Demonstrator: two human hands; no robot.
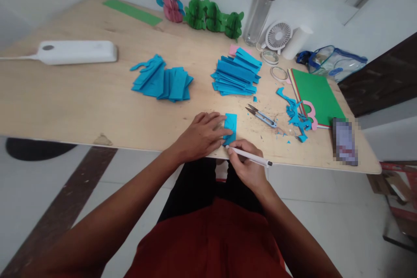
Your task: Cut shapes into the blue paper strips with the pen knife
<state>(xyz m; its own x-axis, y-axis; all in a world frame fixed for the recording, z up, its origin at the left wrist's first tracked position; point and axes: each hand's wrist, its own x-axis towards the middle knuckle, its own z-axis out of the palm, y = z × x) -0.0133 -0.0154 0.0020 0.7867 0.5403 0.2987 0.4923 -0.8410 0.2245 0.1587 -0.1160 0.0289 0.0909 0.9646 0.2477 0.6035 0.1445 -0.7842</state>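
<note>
A small blue paper strip [231, 120] lies at the table's front edge, with a dark curved line drawn on it. My left hand [203, 134] rests flat with its fingers spread, the fingertips pressing on the strip's left side. In my right hand [249, 163] is a white pen [250, 156], its tip at the strip's lower end. Just to the right lie small thread snips [261, 116] with dark blades. Behind are a stack of blue folded strips [236, 74] and another blue paper pile [163, 80] farther left.
Blue scraps [296, 115] lie at the right beside green paper sheets [317, 95] and a blurred phone [345, 141]. Along the wall stand green paper figures [213, 16], a glass bottle [262, 13] and a small fan [278, 36]. A white device [78, 52] with a cable lies left.
</note>
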